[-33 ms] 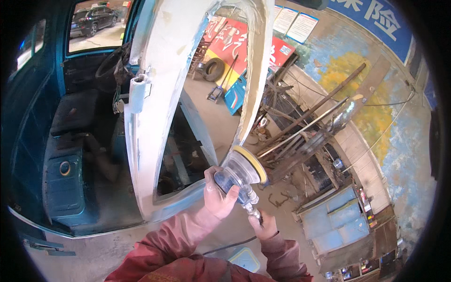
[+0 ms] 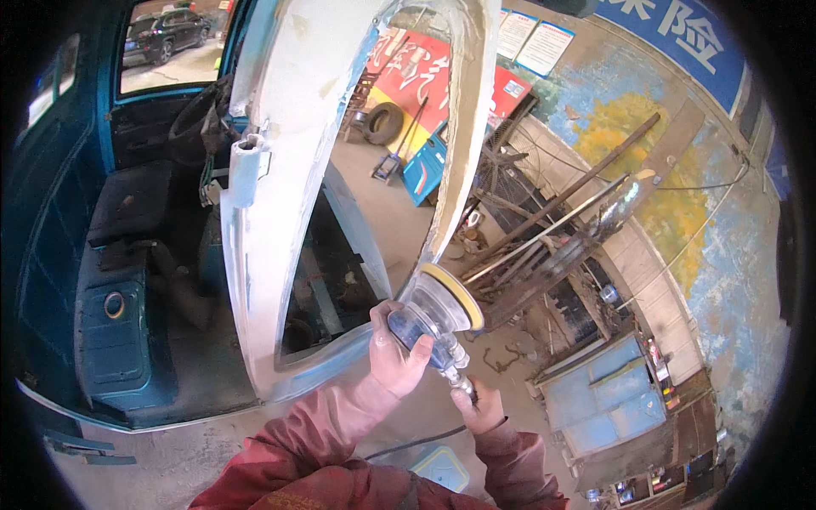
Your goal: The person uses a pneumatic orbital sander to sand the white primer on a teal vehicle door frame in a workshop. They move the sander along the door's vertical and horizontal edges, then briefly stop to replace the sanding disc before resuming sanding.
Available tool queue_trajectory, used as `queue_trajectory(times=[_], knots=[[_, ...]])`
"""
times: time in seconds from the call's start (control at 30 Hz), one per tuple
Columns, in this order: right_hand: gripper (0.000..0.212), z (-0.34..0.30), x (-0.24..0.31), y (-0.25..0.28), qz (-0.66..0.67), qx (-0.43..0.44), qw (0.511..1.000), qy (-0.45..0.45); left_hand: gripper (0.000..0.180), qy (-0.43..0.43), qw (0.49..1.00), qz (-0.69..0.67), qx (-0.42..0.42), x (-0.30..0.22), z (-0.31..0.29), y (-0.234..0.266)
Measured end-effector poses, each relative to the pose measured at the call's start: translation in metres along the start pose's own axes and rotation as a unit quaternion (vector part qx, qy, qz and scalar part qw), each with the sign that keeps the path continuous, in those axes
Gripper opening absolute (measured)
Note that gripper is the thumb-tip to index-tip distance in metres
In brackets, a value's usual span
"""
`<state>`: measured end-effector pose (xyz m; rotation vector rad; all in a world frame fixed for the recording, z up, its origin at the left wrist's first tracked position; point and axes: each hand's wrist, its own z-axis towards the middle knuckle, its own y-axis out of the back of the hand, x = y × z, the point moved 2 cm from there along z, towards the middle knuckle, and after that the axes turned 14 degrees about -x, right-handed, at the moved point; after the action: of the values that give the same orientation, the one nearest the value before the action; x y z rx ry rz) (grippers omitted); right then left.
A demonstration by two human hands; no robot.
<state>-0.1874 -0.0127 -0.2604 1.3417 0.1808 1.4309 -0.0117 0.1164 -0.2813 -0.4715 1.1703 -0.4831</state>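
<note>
My left hand (image 2: pixel 396 357) is wrapped round the body of an air-powered disc sander (image 2: pixel 418 327), thumb across its dark blue housing. The sander's round pad (image 2: pixel 455 293), with a yellow rim, faces up and to the right. At the tool's lower end, my right hand (image 2: pixel 481 408) grips the metal hose fitting (image 2: pixel 457 382). Left of the sander stands a vehicle door frame (image 2: pixel 285 170), its paint sanded to white and pale blue patches. The pad is beside the lower right edge of the window opening; whether they touch I cannot tell.
A blue cab interior (image 2: pixel 127 340) with a dark seat (image 2: pixel 132 204) lies left. On the right are metal pipes and scrap (image 2: pixel 552 263) and a pale blue panelled box (image 2: pixel 603 395). A tyre (image 2: pixel 384 124) stands behind the frame. A dark hose (image 2: pixel 416 444) crosses the floor below my hands.
</note>
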Motion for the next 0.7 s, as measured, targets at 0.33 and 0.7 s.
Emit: queue_trajectory(times=[0.33, 0.7], knots=[[0.027, 0.012, 0.003, 0.011, -0.013, -0.005, 1.000, -0.006, 0.077, 0.025, 0.998, 0.057, 0.014, 0.004, 0.004, -0.012], [0.035, 0.020, -0.017, 0.012, -0.011, -0.010, 1.000, -0.014, 0.075, 0.026, 0.993, 0.113, -0.011, -0.007, -0.001, -0.020]])
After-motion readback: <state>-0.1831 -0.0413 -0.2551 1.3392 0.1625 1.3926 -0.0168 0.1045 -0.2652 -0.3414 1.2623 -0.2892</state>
